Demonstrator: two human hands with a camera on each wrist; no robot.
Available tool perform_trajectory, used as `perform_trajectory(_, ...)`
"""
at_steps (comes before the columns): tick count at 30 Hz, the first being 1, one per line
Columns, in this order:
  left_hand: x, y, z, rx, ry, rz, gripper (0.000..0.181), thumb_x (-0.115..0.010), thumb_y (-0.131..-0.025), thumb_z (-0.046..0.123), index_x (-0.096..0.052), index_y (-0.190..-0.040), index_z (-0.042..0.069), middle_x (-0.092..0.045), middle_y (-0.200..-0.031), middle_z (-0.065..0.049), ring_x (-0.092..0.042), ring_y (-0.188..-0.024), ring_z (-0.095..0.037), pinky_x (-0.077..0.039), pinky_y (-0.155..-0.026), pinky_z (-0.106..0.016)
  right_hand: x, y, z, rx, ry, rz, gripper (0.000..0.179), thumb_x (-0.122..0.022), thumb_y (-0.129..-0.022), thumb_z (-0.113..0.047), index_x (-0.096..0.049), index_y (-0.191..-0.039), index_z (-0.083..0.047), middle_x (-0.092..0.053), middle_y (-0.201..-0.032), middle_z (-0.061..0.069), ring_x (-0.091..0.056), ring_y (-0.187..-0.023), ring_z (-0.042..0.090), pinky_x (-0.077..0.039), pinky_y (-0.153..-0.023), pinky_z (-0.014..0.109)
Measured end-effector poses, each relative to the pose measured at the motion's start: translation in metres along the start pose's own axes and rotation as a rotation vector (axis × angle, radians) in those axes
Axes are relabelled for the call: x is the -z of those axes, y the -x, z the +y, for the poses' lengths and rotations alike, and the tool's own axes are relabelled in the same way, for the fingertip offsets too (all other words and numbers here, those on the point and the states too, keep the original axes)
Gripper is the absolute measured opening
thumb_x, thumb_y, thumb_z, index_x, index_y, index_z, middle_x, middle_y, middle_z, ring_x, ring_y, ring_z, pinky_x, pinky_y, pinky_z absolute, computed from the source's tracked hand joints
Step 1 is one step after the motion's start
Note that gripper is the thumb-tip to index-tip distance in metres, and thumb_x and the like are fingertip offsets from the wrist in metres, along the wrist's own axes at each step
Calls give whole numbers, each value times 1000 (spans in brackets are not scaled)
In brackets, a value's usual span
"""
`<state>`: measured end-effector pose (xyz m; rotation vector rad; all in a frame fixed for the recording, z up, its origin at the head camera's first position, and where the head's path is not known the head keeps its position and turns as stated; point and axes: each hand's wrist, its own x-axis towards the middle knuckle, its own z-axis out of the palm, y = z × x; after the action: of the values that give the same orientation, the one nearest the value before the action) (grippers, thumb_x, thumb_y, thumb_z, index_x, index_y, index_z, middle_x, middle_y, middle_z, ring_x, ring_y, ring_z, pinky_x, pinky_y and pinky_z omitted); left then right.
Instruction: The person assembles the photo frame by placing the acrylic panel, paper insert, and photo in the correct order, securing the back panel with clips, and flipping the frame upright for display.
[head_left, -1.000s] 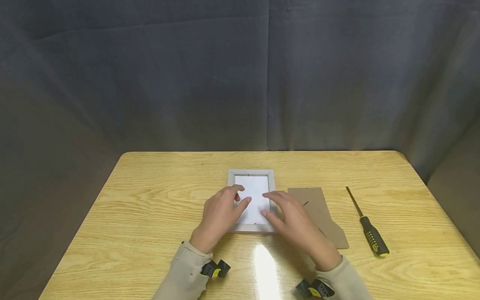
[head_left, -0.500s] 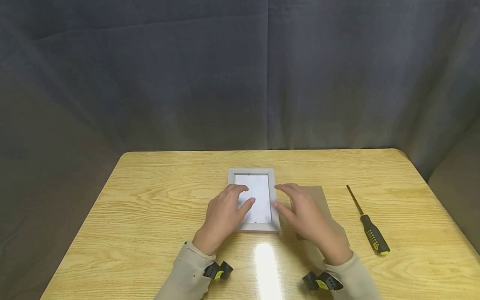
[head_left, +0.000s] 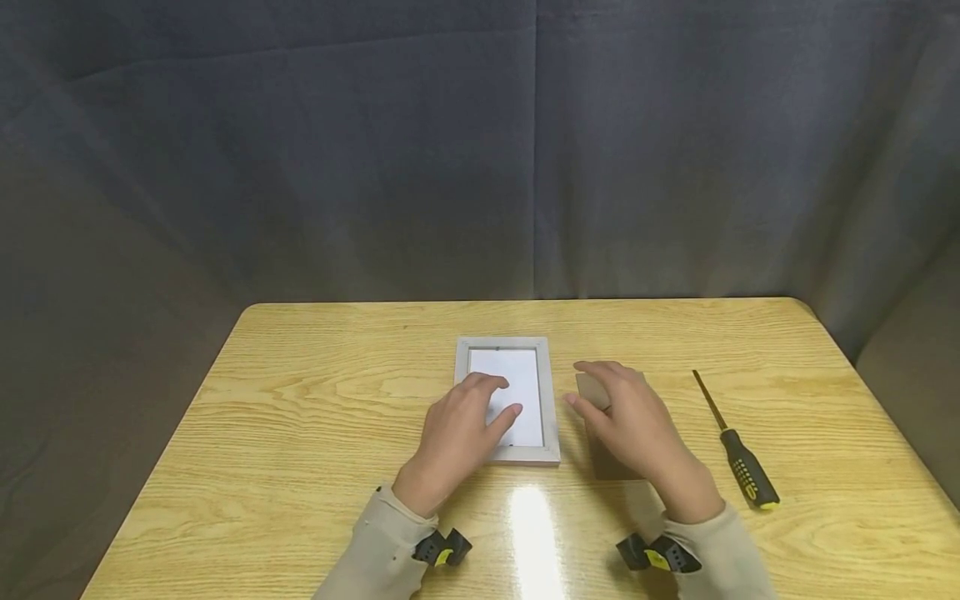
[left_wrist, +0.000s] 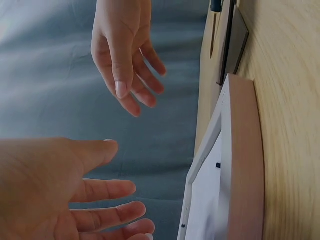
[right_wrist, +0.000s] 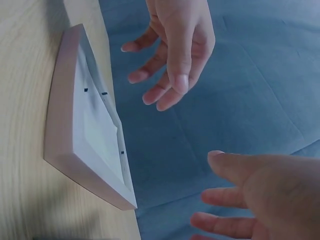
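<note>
A picture frame (head_left: 551, 417) lies back side up on the table, with a white sheet (head_left: 521, 375) inside its rim. Small dark tabs show along the inner edge in both wrist views. Above the frame's left part hovers my left hand (head_left: 459, 429), fingers bent loosely and apart, holding nothing. My right hand (head_left: 637, 421) is over the brown backing board (head_left: 618, 467) to the right of the frame and hides most of it. Its fingers are spread, and in the right wrist view the right hand (right_wrist: 270, 195) shows nothing in its grasp.
A screwdriver (head_left: 738, 454) with a black and yellow handle lies at the right of the wooden table (head_left: 300, 442). A dark curtain (head_left: 375, 167) hangs behind the table. Each wrist wears a black strap with a camera.
My right hand has moved right, from above the frame to above the backing board. My left hand has shifted slightly right over the frame. The frame and screwdriver stay put.
</note>
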<state>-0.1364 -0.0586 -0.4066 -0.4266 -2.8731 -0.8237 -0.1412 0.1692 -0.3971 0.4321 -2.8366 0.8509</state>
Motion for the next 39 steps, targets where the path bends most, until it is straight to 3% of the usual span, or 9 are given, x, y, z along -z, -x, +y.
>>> perform_trajectory(8,-7,3,9,-35,-23,-40,39,-70,-95,39,-71,-123,12,-70,-126,-10,-71,-108,-27,-60,-77,-43,5,0,11,-24,19,-23,45,-69,-96,-28,-63,-132,-1,-66,-131,23,-61,-124,43,-48,-100,59)
perform_trajectory(18,-16,6,17,-70,-66,-81,41,-68,-96,42,-70,-124,13,-71,-125,-8,-71,-104,-24,-59,-76,-40,9,1,17,-178,84,-112,52,-67,-97,-33,-60,-136,1,-65,-130,27,-62,-119,47,-50,-93,61)
perform_trajectory(24,-19,9,21,-86,-72,-100,41,-67,-96,42,-70,-124,13,-71,-125,-7,-71,-103,-23,-59,-75,-40,9,4,25,-222,106,-141,55,-69,-95,-30,-57,-136,5,-62,-134,28,-61,-120,48,-50,-95,61)
perform_trajectory(33,-24,12,28,-102,-64,-154,42,-66,-97,41,-68,-127,12,-70,-126,-7,-70,-105,-23,-59,-77,-38,8,4,36,-257,123,-212,60,-73,-91,-33,-57,-136,3,-68,-122,27,-66,-110,43,-53,-84,56)
perform_trajectory(39,-28,14,32,-122,-57,-158,41,-69,-95,40,-70,-124,12,-71,-121,-7,-70,-99,-21,-57,-69,-34,8,3,45,-279,131,-242,56,-77,-86,-37,-65,-121,4,-71,-107,20,-68,-94,34,-53,-76,49)
